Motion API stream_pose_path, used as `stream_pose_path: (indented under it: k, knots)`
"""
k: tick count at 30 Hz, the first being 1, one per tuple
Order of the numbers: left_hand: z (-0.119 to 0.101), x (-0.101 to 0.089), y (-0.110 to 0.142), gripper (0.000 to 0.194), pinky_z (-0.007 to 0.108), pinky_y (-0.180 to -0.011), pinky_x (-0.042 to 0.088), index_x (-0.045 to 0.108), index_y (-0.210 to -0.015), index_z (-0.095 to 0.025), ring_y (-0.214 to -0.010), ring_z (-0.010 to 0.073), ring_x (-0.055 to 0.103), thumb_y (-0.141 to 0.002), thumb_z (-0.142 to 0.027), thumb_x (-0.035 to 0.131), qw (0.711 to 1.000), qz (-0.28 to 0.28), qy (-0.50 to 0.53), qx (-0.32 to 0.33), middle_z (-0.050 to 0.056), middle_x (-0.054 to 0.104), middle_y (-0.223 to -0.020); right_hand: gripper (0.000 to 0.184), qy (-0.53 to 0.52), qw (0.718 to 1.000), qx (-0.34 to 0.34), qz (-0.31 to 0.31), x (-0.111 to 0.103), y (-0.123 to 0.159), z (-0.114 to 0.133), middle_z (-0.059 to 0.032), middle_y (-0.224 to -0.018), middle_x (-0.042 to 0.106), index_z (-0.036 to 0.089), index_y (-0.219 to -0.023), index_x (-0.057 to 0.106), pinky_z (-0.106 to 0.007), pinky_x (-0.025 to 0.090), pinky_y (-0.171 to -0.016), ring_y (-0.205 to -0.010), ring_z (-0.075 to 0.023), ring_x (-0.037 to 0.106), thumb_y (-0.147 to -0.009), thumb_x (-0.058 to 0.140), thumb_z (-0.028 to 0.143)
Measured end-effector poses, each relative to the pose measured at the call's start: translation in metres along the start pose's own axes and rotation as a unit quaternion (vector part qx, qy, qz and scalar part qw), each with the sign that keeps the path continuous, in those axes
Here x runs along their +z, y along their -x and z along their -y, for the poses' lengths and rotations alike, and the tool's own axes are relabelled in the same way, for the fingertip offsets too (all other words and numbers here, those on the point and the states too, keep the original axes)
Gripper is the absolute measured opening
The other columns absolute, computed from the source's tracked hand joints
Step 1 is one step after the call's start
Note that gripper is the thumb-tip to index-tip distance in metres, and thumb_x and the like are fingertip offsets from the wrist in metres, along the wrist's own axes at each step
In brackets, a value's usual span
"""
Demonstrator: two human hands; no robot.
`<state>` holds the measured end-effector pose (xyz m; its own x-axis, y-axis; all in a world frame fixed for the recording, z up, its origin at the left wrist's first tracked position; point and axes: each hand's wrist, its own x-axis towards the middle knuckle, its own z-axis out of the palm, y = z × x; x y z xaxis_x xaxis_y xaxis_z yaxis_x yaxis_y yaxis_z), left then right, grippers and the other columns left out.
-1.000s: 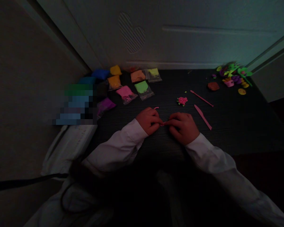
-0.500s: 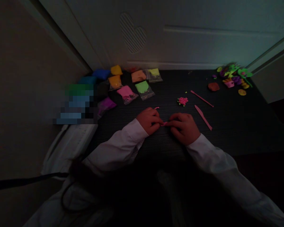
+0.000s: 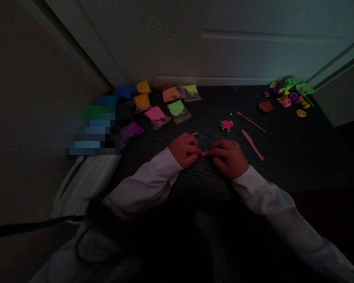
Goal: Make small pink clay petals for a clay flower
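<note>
Between my fingertips, low over the dark table (image 3: 297, 157), is a small bit of pink modelling clay (image 3: 205, 153). My left hand (image 3: 184, 150) pinches its left end, fingers closed. A thin pink strip (image 3: 194, 134) pokes out beyond the knuckles of that hand. My right hand (image 3: 229, 157) has its index fingertip on the clay's right end, the other fingers curled. A pink clay flower (image 3: 227, 125) with green leaves lies just beyond the right hand. Right of it are a thin pink modelling stick (image 3: 250, 121) and a pink plastic clay knife (image 3: 252, 145).
Bags of coloured clay, including a pink one (image 3: 156, 116) and a green one (image 3: 177, 110), lie at the back left. A brown clay lump (image 3: 266, 106) and several clay flowers (image 3: 292, 92) sit at the back right. A white panel (image 3: 238, 59) rises behind the table.
The right index finger has shifted slightly along the pink clay, and less of the clay shows between the fingertips. The whole view has moved a little; the table items stay in place.
</note>
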<state>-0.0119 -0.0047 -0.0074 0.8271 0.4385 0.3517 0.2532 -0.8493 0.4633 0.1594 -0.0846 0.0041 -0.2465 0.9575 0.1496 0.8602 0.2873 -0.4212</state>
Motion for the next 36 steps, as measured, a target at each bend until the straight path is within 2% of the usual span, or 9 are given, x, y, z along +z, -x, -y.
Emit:
stream_pose_path:
  k: [9, 16, 32, 36]
  knots:
    - [-0.0013, -0.0013, -0.0003, 0.022, 0.029, -0.069, 0.035, 0.062, -0.074, -0.023, -0.072, 0.0127, 0.042, -0.067, -0.02, 0.042, 0.999, 0.036, -0.019, 0.006, 0.002, 0.05, -0.07, 0.022, 0.014, 1.0, -0.001, 0.01, 0.0009, -0.0001, -0.0001, -0.0004, -0.088, 0.049, 0.028, -0.085, 0.057, -0.034, 0.02, -0.075, -0.083, -0.0153, 0.042, -0.068, 0.043, 0.021]
    - [0.0007, 0.0007, 0.0003, 0.022, 0.027, -0.066, 0.035, 0.062, -0.072, -0.024, -0.069, 0.0119, 0.042, -0.067, -0.021, 0.041, 1.0, -0.004, -0.01, -0.003, 0.001, 0.049, -0.066, 0.023, 0.003, 1.0, 0.007, 0.0, 0.0005, -0.0006, 0.0007, -0.0011, -0.088, 0.049, 0.025, -0.087, 0.056, -0.033, 0.022, -0.075, -0.085, -0.0152, 0.042, -0.069, 0.041, 0.02]
    - [0.0028, 0.0, 0.0012, 0.02, 0.027, -0.066, 0.035, 0.062, -0.067, -0.022, -0.069, 0.012, 0.043, -0.065, -0.019, 0.042, 1.0, -0.003, -0.016, -0.009, 0.001, 0.051, -0.066, 0.021, -0.021, 0.999, 0.028, -0.023, 0.0037, -0.0006, -0.0034, -0.0015, -0.085, 0.051, 0.022, -0.081, 0.057, -0.033, 0.027, -0.076, -0.082, -0.0152, 0.044, -0.068, 0.042, 0.017]
    - [0.006, -0.0021, 0.0005, 0.019, 0.026, -0.066, 0.036, 0.06, -0.072, -0.02, -0.069, 0.0116, 0.044, -0.065, -0.017, 0.042, 0.996, -0.05, -0.038, -0.064, 0.001, 0.052, -0.07, 0.02, -0.033, 0.999, 0.029, -0.027, 0.0029, -0.0008, -0.0036, -0.0015, -0.084, 0.051, 0.022, -0.08, 0.057, -0.033, 0.028, -0.076, -0.081, -0.0151, 0.045, -0.067, 0.043, 0.016]
